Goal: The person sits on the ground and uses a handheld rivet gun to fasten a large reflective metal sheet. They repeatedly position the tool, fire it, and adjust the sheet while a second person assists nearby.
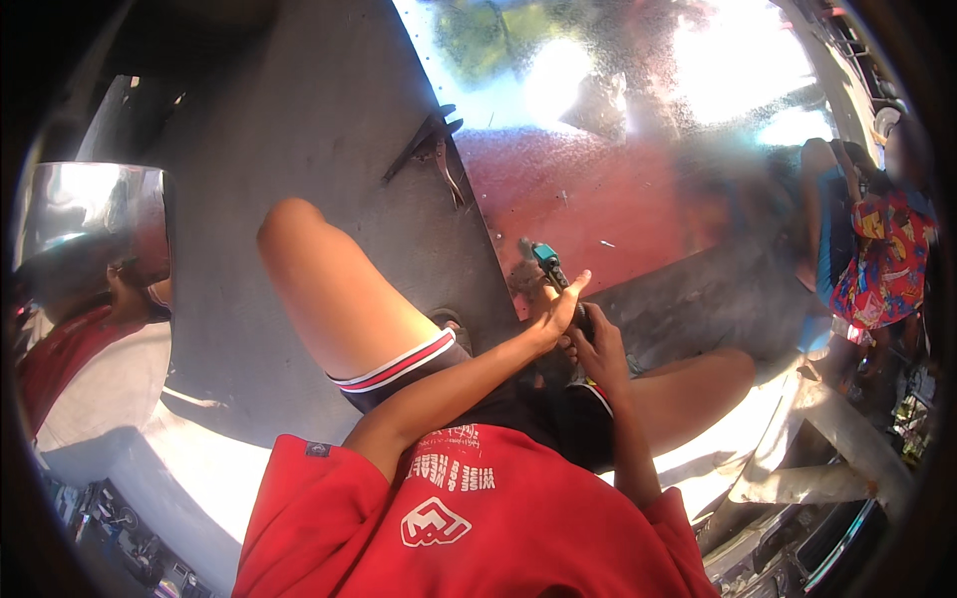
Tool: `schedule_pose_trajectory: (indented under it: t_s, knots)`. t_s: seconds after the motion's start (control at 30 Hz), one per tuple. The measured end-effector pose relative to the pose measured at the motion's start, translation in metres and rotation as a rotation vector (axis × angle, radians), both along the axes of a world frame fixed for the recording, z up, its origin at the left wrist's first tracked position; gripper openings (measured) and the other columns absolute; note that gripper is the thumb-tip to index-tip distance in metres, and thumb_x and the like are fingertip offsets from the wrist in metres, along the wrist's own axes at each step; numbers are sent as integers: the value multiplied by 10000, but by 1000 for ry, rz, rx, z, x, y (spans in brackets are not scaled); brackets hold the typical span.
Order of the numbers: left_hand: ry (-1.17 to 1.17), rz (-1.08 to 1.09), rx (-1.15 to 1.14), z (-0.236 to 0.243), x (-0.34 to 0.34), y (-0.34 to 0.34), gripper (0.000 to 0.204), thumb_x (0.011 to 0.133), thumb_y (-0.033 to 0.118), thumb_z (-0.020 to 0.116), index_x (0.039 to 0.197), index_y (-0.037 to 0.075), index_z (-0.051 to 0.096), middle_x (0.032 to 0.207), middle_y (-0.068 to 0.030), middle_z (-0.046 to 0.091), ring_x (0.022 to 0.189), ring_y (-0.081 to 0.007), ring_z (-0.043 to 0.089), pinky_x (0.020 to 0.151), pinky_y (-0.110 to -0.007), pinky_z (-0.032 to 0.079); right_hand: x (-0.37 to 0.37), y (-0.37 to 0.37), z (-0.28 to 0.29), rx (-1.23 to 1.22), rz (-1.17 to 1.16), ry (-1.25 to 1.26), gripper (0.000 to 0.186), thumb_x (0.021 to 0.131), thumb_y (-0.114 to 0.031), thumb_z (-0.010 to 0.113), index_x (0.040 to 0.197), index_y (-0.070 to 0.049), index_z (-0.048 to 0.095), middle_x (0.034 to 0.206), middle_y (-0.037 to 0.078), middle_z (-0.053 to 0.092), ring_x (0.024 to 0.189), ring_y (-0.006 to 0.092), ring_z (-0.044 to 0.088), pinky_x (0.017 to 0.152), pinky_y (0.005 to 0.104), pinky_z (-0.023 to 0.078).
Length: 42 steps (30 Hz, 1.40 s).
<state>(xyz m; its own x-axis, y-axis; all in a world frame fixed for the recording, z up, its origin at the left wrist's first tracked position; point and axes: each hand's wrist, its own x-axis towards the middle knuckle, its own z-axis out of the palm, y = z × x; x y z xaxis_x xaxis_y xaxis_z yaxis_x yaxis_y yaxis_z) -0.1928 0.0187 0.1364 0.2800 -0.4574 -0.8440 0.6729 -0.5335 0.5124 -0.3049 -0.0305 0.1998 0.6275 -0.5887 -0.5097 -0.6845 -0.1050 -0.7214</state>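
Note:
A hand tool with a teal head (545,255) and a black body is held over the near edge of a shiny metal sheet (588,194), in front of my lap. My left hand (560,311) lies against the tool just below its head, with one finger stretched along its right side. Lower down, my right hand (600,344) is closed around the dark handle end. The tool's tip and the undersides of my fingers are hard to make out. Small dots run along the sheet's left border.
Dark snips-like tool (431,145) lies with its arms spread across the sheet's left edge. A grey sheet (229,269) extends under my bent leg. At the far left stands a curved mirror-like metal piece (100,214). Another person in patterned red clothing (882,264) sits at the right.

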Motion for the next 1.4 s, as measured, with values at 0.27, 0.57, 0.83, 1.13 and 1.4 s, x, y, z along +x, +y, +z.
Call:
schedule_pose_trajectory:
  t_s: [0.27, 0.57, 0.83, 1.13, 1.4]
  knots:
    - [92, 6, 158, -6, -26, 15, 934, 771, 736, 606, 1148, -117, 562, 1084, -248, 626, 1013, -298, 641, 889, -414, 501, -16, -15, -25, -68, 132, 44, 319, 840, -148, 620, 1101, 36, 618, 862, 245, 672, 790, 394, 684, 703, 428, 515]
    - [133, 59, 133, 11, -8, 20, 1105, 769, 737, 600, 1450, -95, 345, 1434, -289, 448, 1337, -337, 456, 1080, -402, 375, -2, -9, -24, -150, 199, 82, 332, 844, -208, 646, 1110, -9, 625, 884, 236, 677, 855, 429, 656, 736, 477, 501]
    - [136, 381, 69, -64, -45, 34, 726, 868, 655, 577, 1220, 21, 546, 1078, -136, 585, 1010, -248, 573, 909, -415, 441, 21, 16, -5, -352, 396, 262, 362, 886, -222, 594, 1198, -51, 531, 787, 252, 669, 756, 459, 657, 666, 565, 509]
    - [858, 583, -445, -127, -83, 91, 787, 871, 788, 341, 1213, 106, 537, 1156, -236, 598, 1109, -438, 570, 958, -589, 438, 52, 46, -12, -192, 294, 149, 343, 934, -232, 577, 1007, 62, 418, 732, 342, 622, 739, 536, 625, 669, 599, 494]
    - [854, 643, -767, -124, -95, 118, 477, 976, 517, 378, 1173, 111, 533, 959, -177, 634, 925, -350, 633, 835, -498, 503, 67, 92, -33, -326, 430, 334, 290, 826, -106, 594, 1000, 52, 423, 712, 235, 679, 649, 394, 702, 563, 462, 560]
